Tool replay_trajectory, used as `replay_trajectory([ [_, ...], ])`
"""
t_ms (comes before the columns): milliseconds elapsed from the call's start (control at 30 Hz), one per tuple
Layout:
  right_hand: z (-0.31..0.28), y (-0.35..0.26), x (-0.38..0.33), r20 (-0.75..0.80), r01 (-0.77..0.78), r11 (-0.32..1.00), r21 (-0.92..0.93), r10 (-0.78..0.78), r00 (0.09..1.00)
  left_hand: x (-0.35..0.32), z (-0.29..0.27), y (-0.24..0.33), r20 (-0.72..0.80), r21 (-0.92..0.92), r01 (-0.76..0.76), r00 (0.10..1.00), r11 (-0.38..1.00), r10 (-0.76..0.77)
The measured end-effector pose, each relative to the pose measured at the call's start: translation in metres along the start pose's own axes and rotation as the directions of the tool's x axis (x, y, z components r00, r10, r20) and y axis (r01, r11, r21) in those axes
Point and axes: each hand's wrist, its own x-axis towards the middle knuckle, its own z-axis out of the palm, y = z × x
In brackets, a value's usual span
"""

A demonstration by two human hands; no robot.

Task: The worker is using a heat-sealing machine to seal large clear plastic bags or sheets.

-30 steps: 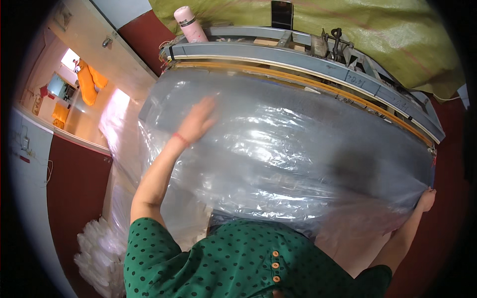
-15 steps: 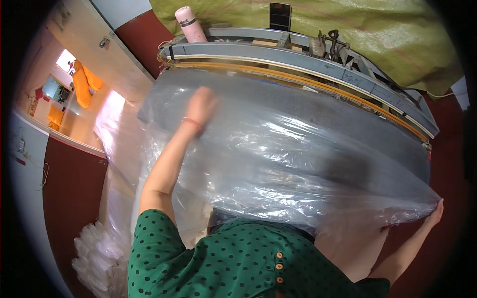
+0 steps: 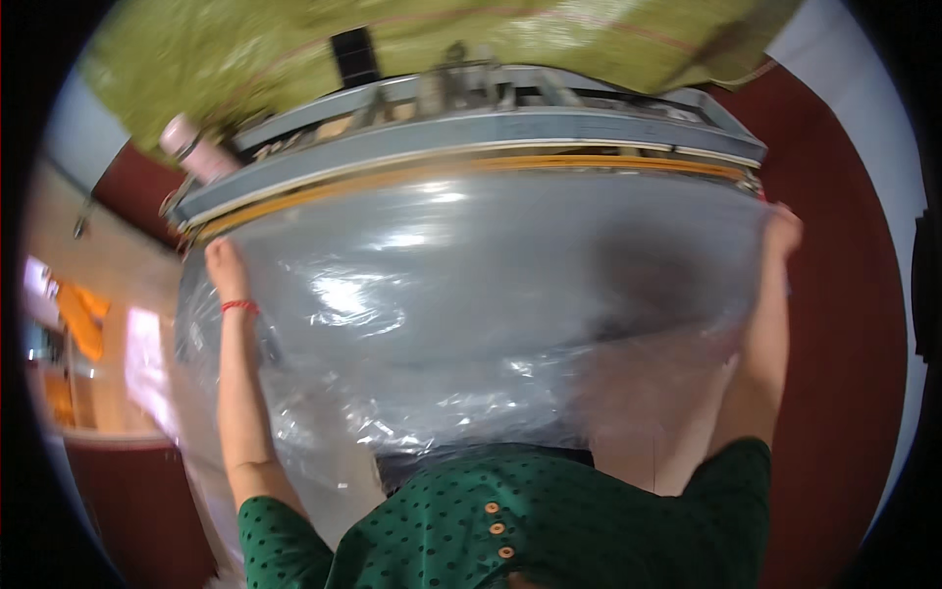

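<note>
A clear plastic sheet [image 3: 442,285] is stretched across a grey padded work surface, its front part hanging down toward my body. My left hand [image 3: 226,267] is closed on the sheet near the far left corner. At the far right corner my right hand [image 3: 783,232] pinches the other end of the sheet. Both hands sit close to the orange strip [image 3: 442,171] that runs along a grey metal frame [image 3: 510,132]. Glare and blur hide the sheet's far edge in places.
A pink bottle [image 3: 199,150] stands at the frame's left end. Behind the frame, a dark phone-like rectangle [image 3: 354,57] rests against yellow-green woven sheeting [image 3: 589,39]. A doorway with orange objects [image 3: 78,319] lies to the left, and a dark red and white wall [image 3: 834,294] to the right.
My left hand moved from lying over the sheet to gripping its far left part. My right hand carried its corner up and away, spreading the sheet toward the frame. The view turned.
</note>
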Motion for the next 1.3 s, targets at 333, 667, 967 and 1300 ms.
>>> replay_trajectory([
  [333,0.081,-0.083,-0.016,0.226,-0.351,0.512,0.784,0.291,0.929,0.073,0.037,-0.095,0.026,-0.070,0.062,0.998,0.996,-0.060],
  [667,0.061,-0.082,-0.001,0.330,-0.496,0.350,0.795,0.436,0.837,0.082,0.011,-0.093,0.008,-0.250,0.219,0.974,0.943,-0.225],
  [967,0.009,-0.179,-0.014,-0.163,-0.098,0.627,0.773,0.346,0.924,0.044,-0.021,-0.010,0.369,-0.303,0.189,0.927,0.934,-0.068],
  [1300,-0.230,-0.501,-0.199,-0.067,0.187,0.054,0.981,-0.806,0.588,-0.012,-0.147,0.058,-0.070,-0.359,-0.124,0.992,0.925,0.106],
])
